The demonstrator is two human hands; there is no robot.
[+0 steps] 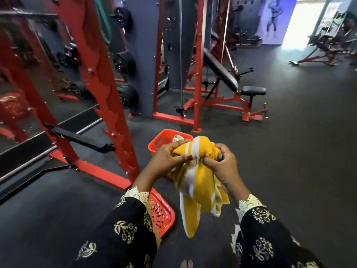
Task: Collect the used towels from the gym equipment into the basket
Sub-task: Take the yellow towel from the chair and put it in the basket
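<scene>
**Soft yellow towel bunched in both hands above the red basket**

The yellow towel (199, 176), striped with white bands, is held up in front of the person, directly over the red basket (160, 141) that stands on the dark rubber floor (289, 151). The left hand (170, 158) is closed on the towel's upper left fold, thumb pinching the cloth against the fingers; the right hand (222, 163) is curled tight around a gathered wad on the upper right. Between the two grips the cloth humps up, and below them the rest hangs loose in a long tail down past the wrists.

It looks like a light, limp piece of terry: no stiffness, nothing fragile, and rough enough that it should not slip from a pinch. The trouble with such a thing is sprawl, not weight. Taken by one corner it would trail and might drape over the basket rim, so the bunched middle, where both hands already have it, seems the better hold.

Something pale already lies inside the basket at its far end, possibly another towel; it is too hidden to say. A red power rack (108, 97) stands just left of the basket, and an incline bench (222, 72) sits farther back, with no towel visible on it
</scene>
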